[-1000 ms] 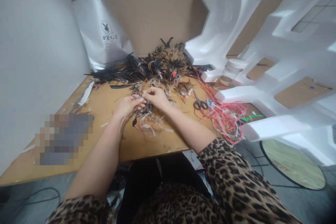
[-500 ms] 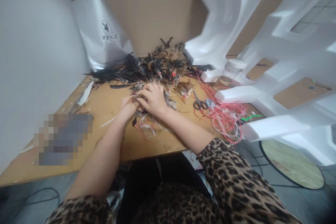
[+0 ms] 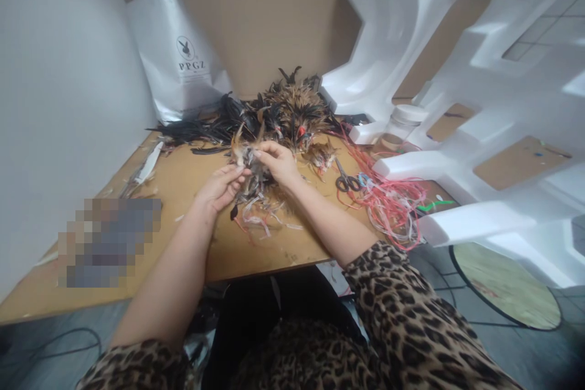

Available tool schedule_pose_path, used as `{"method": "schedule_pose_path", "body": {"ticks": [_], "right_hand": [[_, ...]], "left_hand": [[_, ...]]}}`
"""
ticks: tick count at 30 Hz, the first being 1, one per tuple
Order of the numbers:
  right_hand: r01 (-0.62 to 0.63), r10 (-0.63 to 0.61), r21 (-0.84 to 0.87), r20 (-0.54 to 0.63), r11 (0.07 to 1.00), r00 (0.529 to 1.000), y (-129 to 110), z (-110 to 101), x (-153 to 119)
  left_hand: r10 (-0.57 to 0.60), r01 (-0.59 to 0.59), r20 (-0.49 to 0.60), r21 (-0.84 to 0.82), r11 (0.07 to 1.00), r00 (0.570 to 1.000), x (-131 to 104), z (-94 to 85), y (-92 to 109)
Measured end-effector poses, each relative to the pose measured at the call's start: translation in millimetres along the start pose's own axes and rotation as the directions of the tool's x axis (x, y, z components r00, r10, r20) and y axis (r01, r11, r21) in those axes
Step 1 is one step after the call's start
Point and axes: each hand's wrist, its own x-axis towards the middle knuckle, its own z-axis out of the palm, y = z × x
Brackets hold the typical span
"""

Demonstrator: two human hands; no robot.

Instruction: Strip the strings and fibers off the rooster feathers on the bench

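My left hand (image 3: 222,186) pinches small feathers (image 3: 238,149) with brown tips and pale, fluffy bases. My right hand (image 3: 278,161) is closed thumb to finger on feathers of the same kind, just to the right. Under both hands lies a loose pile of grey fluff and pale and pink scraps (image 3: 258,216) on the wooden table (image 3: 283,250). Behind them spreads a heap of black feathers (image 3: 205,128). A bushy brown and black feather bundle (image 3: 297,103) stands to its right. One small brown feather bunch (image 3: 322,157) lies near my right hand.
Black-handled scissors (image 3: 347,181) lie right of my right hand, beside a tangle of pink and white string (image 3: 393,207). White foam packing (image 3: 439,225) rises along the right side, by a lidded jar (image 3: 406,119). A silver bag (image 3: 178,55) stands at the back left.
My hands were together low over the pile, the right covering the left's fingers. Now they are slightly apart, with brown-tipped feathers showing upright between the fingertips.
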Motion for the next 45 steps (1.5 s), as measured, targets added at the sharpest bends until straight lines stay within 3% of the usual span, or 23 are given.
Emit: {"method": "schedule_pose_path", "body": {"ticks": [3,14,20,24,27,30,35,45], "right_hand": [[-0.058,0.054,0.08,0.044,0.995,0.998,3.2,-0.9,0.1],[0.069,-0.068,-0.033,0.044,0.997,0.997,7.7,5.9,-4.2],[0.147,-0.143,-0.086,0.054,0.985,0.988,6.7,5.0,-4.7],[0.129,-0.126,-0.085,0.039,0.988,0.991,8.0,6.6,-4.8],[0.019,-0.02,0.017,0.015,1.0,1.0,10.3,10.2,-6.3],[-0.114,0.118,0.133,-0.021,0.984,0.993,10.1,13.3,-8.9],[-0.214,0.22,0.131,-0.036,0.968,0.975,6.9,14.2,-10.6],[-0.244,0.246,0.09,-0.018,0.966,0.969,8.8,13.5,-10.9]], "left_hand": [[-0.06,0.062,0.024,-0.117,0.991,0.998,-3.9,1.6,4.8],[-0.098,0.113,0.103,-0.153,0.982,0.99,2.5,-1.8,-4.0],[-0.176,0.189,0.076,-0.233,0.954,0.981,-7.3,7.4,4.0],[-0.188,0.2,0.073,-0.249,0.947,0.979,-9.0,9.8,4.8],[-0.139,0.148,0.059,-0.216,0.965,0.989,-5.3,8.0,2.7],[0.006,-0.01,-0.025,-0.123,0.992,1.0,0.2,4.9,-0.4],[0.21,-0.205,-0.097,0.062,0.977,0.973,3.9,3.1,-4.7],[0.238,-0.228,-0.045,0.164,0.96,0.97,0.8,8.8,-6.5]]}}
